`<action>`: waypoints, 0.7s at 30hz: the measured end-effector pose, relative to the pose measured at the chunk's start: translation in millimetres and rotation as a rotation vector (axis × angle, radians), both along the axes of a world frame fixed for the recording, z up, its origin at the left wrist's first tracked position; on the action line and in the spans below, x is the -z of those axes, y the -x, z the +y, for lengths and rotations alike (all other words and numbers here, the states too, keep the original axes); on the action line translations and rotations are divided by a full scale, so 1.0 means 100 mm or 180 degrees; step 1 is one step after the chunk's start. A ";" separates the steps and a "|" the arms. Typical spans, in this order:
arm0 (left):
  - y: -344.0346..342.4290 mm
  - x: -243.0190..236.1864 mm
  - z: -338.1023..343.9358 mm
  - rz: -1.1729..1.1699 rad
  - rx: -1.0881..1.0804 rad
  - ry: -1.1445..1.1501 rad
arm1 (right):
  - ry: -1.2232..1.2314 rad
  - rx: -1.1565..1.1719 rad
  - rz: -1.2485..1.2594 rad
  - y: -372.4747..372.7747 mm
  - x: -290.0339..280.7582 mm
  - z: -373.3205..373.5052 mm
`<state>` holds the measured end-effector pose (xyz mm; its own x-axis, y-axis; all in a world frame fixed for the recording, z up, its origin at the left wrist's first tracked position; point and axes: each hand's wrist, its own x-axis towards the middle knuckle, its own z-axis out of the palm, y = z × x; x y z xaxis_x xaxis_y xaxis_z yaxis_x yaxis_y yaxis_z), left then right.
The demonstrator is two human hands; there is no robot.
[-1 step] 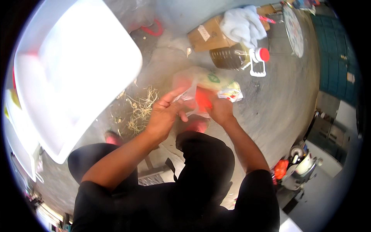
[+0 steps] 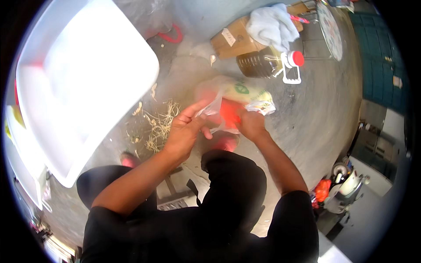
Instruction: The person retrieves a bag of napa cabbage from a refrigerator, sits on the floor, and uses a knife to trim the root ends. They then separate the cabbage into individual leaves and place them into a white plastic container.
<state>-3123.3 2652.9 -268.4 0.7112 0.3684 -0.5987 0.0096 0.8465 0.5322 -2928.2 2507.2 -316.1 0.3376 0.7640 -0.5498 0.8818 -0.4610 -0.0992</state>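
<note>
- Hands are held together above the concrete floor [image 2: 307, 118]: a clear plastic bag [image 2: 228, 107] with red contents is pinched by the left hand [image 2: 184, 131] fingers and gripped by the right hand [image 2: 250, 125].
- Straw [image 2: 160, 125] is scattered just left.
- Farther off, an oil bottle [image 2: 263, 63] is laid beside a cardboard box [image 2: 232, 41].

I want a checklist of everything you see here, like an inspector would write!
Surface: grey concrete floor, dusty, with dry straw scattered on it.
Job's things: clear plastic bag with something red inside, held between both hands.
Clutter: large white tub, oil bottle with red cap lying on its side, cardboard box, pale cloth.
Grippers: left hand pinches the bag's edge; right hand grips it.
Cables: nothing seen.
Surroundings: dark green door, parked scooter.
</note>
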 end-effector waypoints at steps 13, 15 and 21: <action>0.50 -0.07 -0.27 -0.0197 0.0714 -0.1024 | -0.1445 0.1417 -0.0106 0.09 -0.41 0.00; 0.60 -0.14 -0.37 -0.0171 0.0701 -0.1127 | -0.1559 0.1286 -0.0204 0.12 -0.47 -0.04; 0.66 -0.07 -0.44 -0.0270 0.0772 -0.1462 | -0.2246 0.1957 0.0918 0.28 -0.41 0.05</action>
<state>-3189.4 2609.1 -261.9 0.8477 0.3981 -0.3507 0.1170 0.5045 0.8555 -2956.7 2512.5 -275.2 0.7113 0.6849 -0.1580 0.4062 -0.5840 -0.7028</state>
